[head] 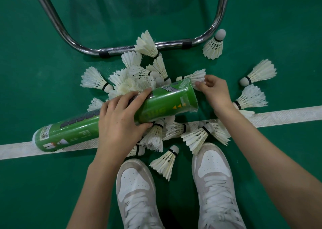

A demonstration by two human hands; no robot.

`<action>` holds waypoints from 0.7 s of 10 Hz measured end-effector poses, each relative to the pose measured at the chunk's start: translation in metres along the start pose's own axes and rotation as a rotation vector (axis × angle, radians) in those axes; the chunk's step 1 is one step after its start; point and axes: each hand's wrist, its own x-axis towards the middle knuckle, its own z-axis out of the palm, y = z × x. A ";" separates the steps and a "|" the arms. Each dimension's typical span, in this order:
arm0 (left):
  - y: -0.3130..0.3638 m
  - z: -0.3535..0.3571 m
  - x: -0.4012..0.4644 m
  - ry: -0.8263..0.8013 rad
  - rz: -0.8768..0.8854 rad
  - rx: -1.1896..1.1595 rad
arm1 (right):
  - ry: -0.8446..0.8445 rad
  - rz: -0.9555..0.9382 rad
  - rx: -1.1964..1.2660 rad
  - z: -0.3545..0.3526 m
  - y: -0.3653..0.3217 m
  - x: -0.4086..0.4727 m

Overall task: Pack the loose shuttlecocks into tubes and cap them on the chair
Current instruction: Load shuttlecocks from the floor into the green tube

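Left hand: left hand (120, 119) wraps the middle of the green tube (111, 117), frame centre.
Right hand: right hand (215, 93) pinches a shuttlecock (196, 77) just beside the tube's open mouth, centre right.
Tube axis: lower left up to centre right; mouth nearer the right hand.
Loose shuttlecocks: heaped under and around the tube; chair frame (122, 49) above.
Writing: barcode at lower-left end; dark lettering unreadable.

A dark green, matte sports-court floor (52, 80) fills the view, crossed by a white textured boundary line (287, 114). At the top, the curved chrome tube frame (174, 44) of a chair rests on the floor, reflecting soft, even light.
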 end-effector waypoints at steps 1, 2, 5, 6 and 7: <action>-0.001 0.000 0.000 -0.001 0.004 0.001 | 0.026 -0.028 0.023 -0.003 -0.003 -0.007; 0.000 0.001 0.000 -0.001 0.004 0.001 | 0.052 -0.050 0.069 -0.010 -0.009 -0.017; 0.000 0.001 -0.001 0.007 0.002 0.006 | 0.101 -0.132 0.065 -0.043 -0.019 -0.044; 0.001 0.001 -0.001 0.013 0.005 0.001 | 0.089 -0.173 0.055 -0.051 -0.015 -0.053; 0.001 0.002 0.000 0.009 0.006 -0.001 | 0.061 -0.187 0.093 -0.054 -0.019 -0.062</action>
